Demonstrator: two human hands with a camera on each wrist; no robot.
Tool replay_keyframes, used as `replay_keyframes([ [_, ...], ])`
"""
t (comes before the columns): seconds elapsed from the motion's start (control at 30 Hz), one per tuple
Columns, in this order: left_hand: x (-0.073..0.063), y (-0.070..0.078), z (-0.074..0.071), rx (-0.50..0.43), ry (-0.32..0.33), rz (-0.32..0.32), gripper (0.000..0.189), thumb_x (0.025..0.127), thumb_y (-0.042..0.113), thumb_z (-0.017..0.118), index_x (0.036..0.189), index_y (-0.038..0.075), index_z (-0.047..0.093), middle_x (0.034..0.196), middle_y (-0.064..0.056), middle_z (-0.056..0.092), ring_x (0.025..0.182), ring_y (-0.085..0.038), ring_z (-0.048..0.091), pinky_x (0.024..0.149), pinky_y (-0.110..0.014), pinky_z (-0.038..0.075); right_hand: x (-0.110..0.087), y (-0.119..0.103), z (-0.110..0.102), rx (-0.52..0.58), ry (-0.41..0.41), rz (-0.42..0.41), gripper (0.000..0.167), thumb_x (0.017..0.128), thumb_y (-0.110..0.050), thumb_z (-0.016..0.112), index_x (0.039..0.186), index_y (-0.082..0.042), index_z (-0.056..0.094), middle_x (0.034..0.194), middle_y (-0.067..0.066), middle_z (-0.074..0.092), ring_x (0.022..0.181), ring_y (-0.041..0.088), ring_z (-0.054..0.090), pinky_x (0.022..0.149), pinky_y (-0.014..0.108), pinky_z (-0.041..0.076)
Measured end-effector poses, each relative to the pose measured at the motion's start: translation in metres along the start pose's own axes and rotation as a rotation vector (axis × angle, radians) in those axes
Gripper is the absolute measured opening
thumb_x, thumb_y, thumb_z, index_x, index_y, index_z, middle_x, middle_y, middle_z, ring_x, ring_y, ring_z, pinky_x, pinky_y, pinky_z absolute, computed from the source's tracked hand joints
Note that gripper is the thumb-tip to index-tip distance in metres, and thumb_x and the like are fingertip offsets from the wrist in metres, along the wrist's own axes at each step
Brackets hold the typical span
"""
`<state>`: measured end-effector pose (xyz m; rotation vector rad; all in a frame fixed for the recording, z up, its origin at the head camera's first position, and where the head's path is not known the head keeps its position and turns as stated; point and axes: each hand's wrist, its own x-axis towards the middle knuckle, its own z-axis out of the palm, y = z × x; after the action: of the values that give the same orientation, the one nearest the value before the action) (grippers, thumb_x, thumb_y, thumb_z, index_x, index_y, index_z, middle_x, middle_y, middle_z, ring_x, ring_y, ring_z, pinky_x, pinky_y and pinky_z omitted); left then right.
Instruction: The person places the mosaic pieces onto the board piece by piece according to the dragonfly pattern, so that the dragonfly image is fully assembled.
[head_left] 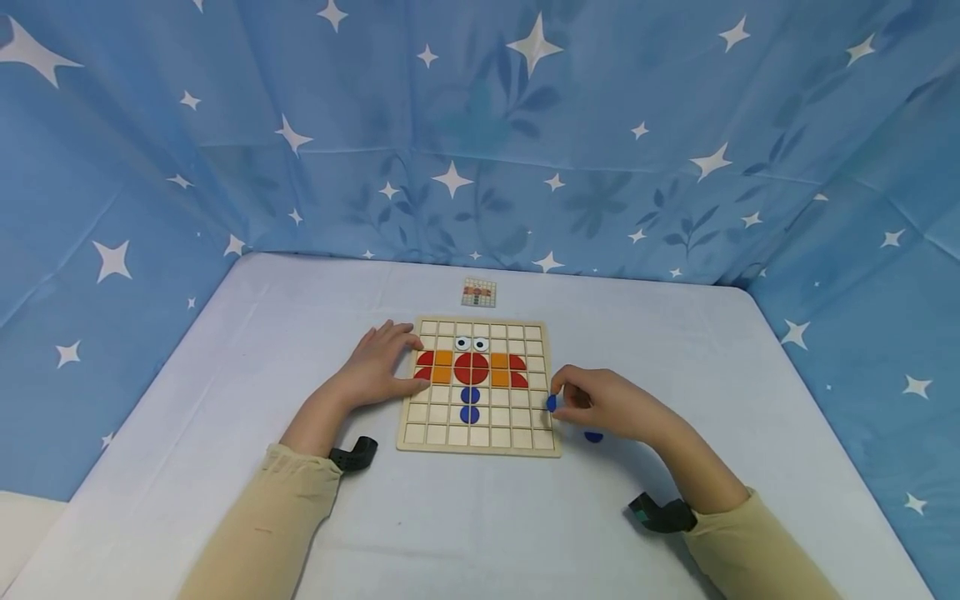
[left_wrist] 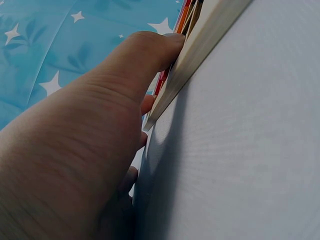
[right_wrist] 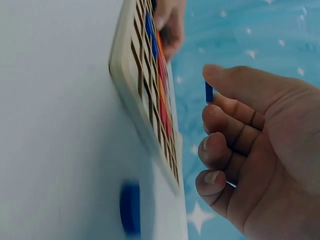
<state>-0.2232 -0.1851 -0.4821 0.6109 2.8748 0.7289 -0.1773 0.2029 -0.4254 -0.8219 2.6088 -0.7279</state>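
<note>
My left hand (head_left: pixel 378 367) rests at the left edge of a wooden grid board (head_left: pixel 480 444), its thumb and fingertips on the rim and outer squares. Red and orange tiles (head_left: pixel 442 367), a red circle (head_left: pixel 472 368), two white eye tiles (head_left: pixel 472 343) and two blue circles (head_left: pixel 470 405) lie in the grid. Just off the board's right edge, my right hand (head_left: pixel 611 402) pinches a small, thin blue tile (right_wrist: pixel 209 92) between thumb and index finger. Its other fingers curl loosely. Another blue tile (head_left: pixel 593 436) lies on the table below that hand, partly hidden by it.
A small picture card (head_left: pixel 478 292) with a similar coloured pattern lies beyond the board's far edge. The white-covered table (head_left: pixel 315 300) meets a blue star-patterned curtain (head_left: pixel 420 200) at the back and sides. Both wrists wear black devices (head_left: pixel 354 454).
</note>
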Motion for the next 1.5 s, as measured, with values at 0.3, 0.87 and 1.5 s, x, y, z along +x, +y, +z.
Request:
replay_keyframes([
  [0.3, 0.0, 0.001, 0.0, -0.005, -0.001, -0.001, 0.057, 0.084, 0.053, 0.073, 0.126, 0.02, 0.054, 0.16, -0.011, 0.031, 0.153, -0.039, 0.013, 0.125, -0.056, 0.004, 0.026, -0.037, 0.027, -0.045, -0.026, -0.08, 0.024, 0.09, -0.03, 0.073, 0.107, -0.02, 0.059, 0.073, -0.014, 0.054, 0.065, 0.004, 0.05, 0.06, 0.021, 0.046],
  [0.87, 0.001, -0.002, 0.002, 0.0, 0.014, 0.015, 0.057, 0.084, 0.053, 0.072, 0.126, 0.02, 0.054, 0.159, -0.011, 0.033, 0.153, -0.039, 0.014, 0.124, -0.057, 0.006, 0.056, -0.078, 0.077, -0.163, -0.015, -0.033, 0.027, 0.089, -0.043, 0.071, 0.109, -0.027, 0.062, 0.066, -0.015, 0.053, 0.061, 0.003, 0.05, 0.056, 0.021, 0.041],
  [1.5, 0.001, -0.004, 0.003, 0.005, 0.014, 0.004, 0.057, 0.084, 0.052, 0.072, 0.127, 0.019, 0.054, 0.159, -0.011, 0.032, 0.153, -0.039, 0.014, 0.125, -0.056, 0.005, 0.056, -0.08, 0.082, -0.228, -0.017, -0.052, 0.019, 0.093, -0.037, 0.067, 0.111, -0.031, 0.066, 0.069, -0.017, 0.054, 0.064, 0.004, 0.05, 0.056, 0.021, 0.04],
])
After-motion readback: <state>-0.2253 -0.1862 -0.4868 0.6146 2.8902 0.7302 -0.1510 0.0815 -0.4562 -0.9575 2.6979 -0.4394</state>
